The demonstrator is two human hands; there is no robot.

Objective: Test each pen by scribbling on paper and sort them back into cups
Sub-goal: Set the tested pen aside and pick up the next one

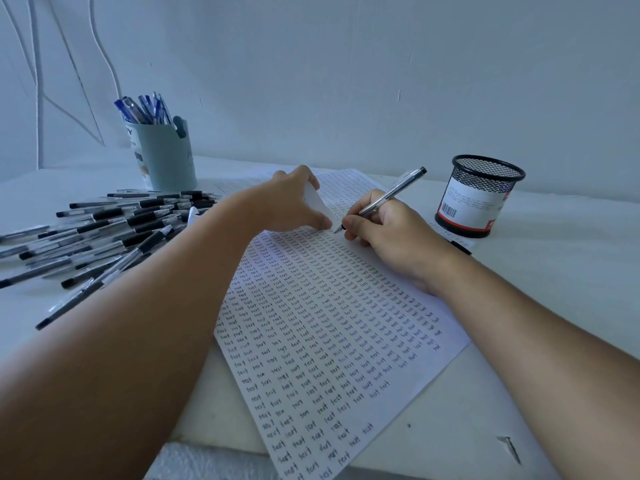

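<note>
Pens [143,110] fill the pale cup [165,157]; right hand [388,233] grips one pen [384,199], left hand [287,202] pinches paper [329,341].

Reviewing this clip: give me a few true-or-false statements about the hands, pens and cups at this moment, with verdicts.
1. The right hand holds a pen with its tip at the paper. True.
2. The left hand holds a second pen. False: it holds a white slip on the paper.
3. The mesh cup is full of pens. False: none show in it.
4. Blue pens stand in the pale cup. True.
5. Loose black pens lie left of the paper. True.
</note>
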